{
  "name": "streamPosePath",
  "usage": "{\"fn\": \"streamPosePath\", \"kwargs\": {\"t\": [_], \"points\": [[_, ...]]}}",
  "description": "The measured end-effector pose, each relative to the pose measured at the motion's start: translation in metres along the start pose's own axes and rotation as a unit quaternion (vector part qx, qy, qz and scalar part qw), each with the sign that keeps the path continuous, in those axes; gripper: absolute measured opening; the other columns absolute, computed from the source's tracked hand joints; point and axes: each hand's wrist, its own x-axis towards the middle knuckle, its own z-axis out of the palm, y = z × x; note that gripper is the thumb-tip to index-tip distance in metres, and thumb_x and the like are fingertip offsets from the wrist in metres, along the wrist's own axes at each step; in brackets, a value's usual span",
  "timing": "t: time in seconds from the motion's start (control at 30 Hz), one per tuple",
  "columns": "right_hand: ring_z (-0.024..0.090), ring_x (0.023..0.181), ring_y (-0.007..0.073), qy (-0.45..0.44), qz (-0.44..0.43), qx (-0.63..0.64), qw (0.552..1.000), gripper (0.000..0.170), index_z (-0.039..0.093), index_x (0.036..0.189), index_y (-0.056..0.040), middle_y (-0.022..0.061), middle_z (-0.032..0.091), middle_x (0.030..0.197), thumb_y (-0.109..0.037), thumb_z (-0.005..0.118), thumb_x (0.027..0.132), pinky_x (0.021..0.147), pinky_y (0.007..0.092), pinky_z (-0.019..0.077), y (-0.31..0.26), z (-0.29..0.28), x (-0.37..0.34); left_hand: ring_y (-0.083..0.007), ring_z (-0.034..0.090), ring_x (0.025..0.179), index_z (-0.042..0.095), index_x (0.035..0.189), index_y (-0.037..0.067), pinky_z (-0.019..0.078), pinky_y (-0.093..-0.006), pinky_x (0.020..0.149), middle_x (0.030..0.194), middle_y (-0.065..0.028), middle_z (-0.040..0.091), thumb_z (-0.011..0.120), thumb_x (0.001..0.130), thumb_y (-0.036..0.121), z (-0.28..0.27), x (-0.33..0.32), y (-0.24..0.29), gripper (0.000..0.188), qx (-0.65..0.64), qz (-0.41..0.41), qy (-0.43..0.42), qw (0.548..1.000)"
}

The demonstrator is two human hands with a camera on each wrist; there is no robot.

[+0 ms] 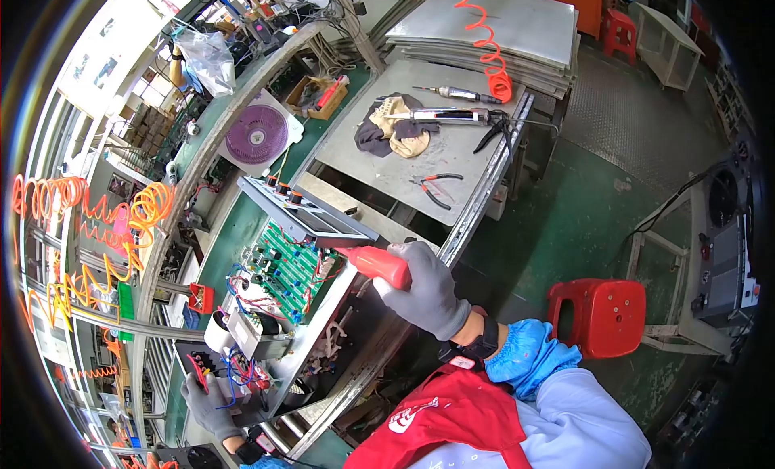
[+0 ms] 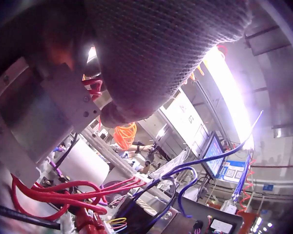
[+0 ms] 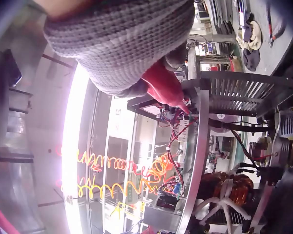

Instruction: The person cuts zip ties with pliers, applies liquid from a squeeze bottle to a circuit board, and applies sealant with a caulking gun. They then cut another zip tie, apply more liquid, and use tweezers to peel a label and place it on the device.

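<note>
In the head view my right hand (image 1: 428, 289), in a grey glove, grips a red-handled tool (image 1: 379, 265) whose front end meets the lower edge of a grey panel (image 1: 303, 215) with knobs. Below the panel lies a green circuit board (image 1: 289, 271) with red wires. My left hand (image 1: 211, 406), also gloved, is at the lower left beside red and blue wires (image 1: 234, 372); its fingers touch something red there, too small to make out. The left wrist view shows the glove (image 2: 156, 53) above red wires (image 2: 58, 195). In the right wrist view the red tool (image 3: 166, 87) points at wiring behind the panel.
A metal table (image 1: 347, 158) at the back holds pliers (image 1: 437, 190), a cloth (image 1: 391, 130) and long tools. A purple fan (image 1: 257, 134) lies on the green bench. Orange coiled hoses (image 1: 149, 211) hang at left; a red stool (image 1: 601, 317) stands at right.
</note>
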Motion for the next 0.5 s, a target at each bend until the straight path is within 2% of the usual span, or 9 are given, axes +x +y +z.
{"fn": "streamPosePath", "kwargs": {"t": [0.2, 0.33, 0.4, 0.5], "points": [[0.064, 0.09, 0.036, -0.014, -0.052, -0.019, 0.998, 0.047, 0.057, 0.112, -0.0031, 0.0154, 0.061, 0.098, -0.018, 0.08, 0.073, 0.078, 0.0425, 0.0522, -0.002, 0.006, -0.003, -0.0382, 0.057, 0.115, 0.058, 0.129, 0.004, 0.0452, -0.0459, 0.096, 0.13, -0.0166, 0.056, 0.065, 0.088, 0.032, 0.0, 0.0, -0.004, 0.051, -0.002, 0.017, 0.003, 1.0], [0.064, 0.087, 0.0364, -0.041, -0.005, -0.001, 0.999, 0.045, 0.058, 0.109, -0.0037, 0.0161, 0.061, 0.098, -0.019, 0.081, 0.073, 0.076, 0.0437, 0.0523, 0.003, 0.0, 0.004, -0.0397, 0.057, 0.117, 0.058, 0.128, 0.003, 0.0454, -0.0461, 0.096, 0.131, -0.0175, 0.056, 0.064, 0.089, 0.033, -0.001, -0.001, -0.001, 0.05, 0.0, 0.013, 0.007, 1.0], [0.065, 0.084, 0.034, -0.044, 0.02, 0.017, 0.999, 0.04, 0.06, 0.106, -0.0034, 0.0155, 0.063, 0.094, -0.016, 0.08, 0.073, 0.074, 0.0405, 0.053, -0.006, -0.017, 0.009, -0.04, 0.056, 0.118, 0.057, 0.128, 0.003, 0.0459, -0.0464, 0.096, 0.131, -0.0186, 0.055, 0.064, 0.089, 0.033, 0.003, 0.003, -0.009, 0.05, -0.008, 0.017, 0.001, 1.0], [0.066, 0.082, 0.0326, -0.036, 0.036, -0.023, 0.998, 0.038, 0.062, 0.106, -0.0033, 0.0155, 0.064, 0.093, -0.013, 0.079, 0.073, 0.073, 0.0392, 0.0534, -0.014, -0.047, 0.003, -0.0407, 0.057, 0.116, 0.057, 0.126, 0.003, 0.0467, -0.0468, 0.095, 0.129, -0.0207, 0.055, 0.064, 0.089, 0.033, 0.005, 0.001, -0.011, 0.049, -0.018, 0.025, 0.005, 1.0]]}}
